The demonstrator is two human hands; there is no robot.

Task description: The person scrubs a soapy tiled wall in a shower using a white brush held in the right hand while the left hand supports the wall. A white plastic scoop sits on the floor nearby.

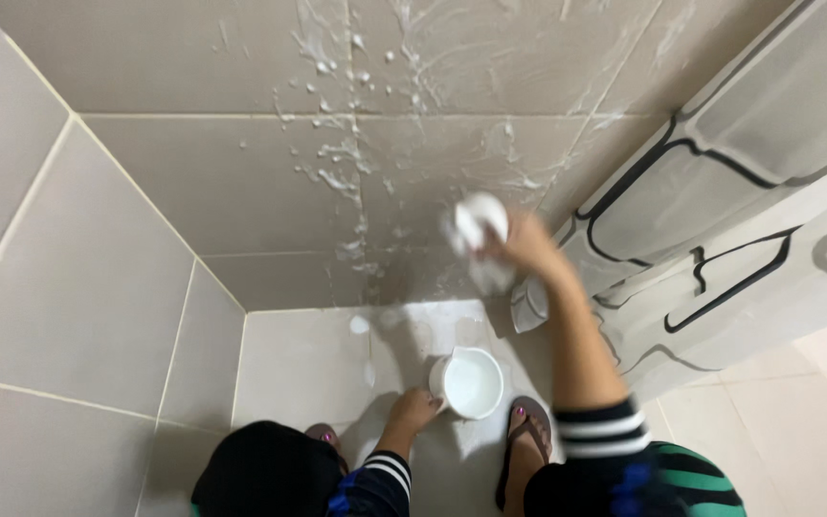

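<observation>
Black-clad knee (265, 469) and striped sleeves nearest the lens. Left hand (413, 410) curled round the handle of the small white plastic cup (472, 381) standing on the pale floor tile (299, 369). Right hand (528, 247) clenched on a white soapy cloth (476, 228), pressed to the foam-streaked beige wall tile (241, 182). Scrubbing step, by the look; next stroke calls for firm pressure across remaining suds, clear of the patterned shower curtain (720, 220).

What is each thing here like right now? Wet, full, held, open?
Wall: streaked and spattered with white foam.
Cloth: white, soapy, held in the right hand against the wall.
Cup: upright on the floor, holding pale liquid, left hand on its handle.
Floor: a few foam spots near the wall.
Curtain: hanging at the right, pushed aside.
Sandal: on the foot.
</observation>
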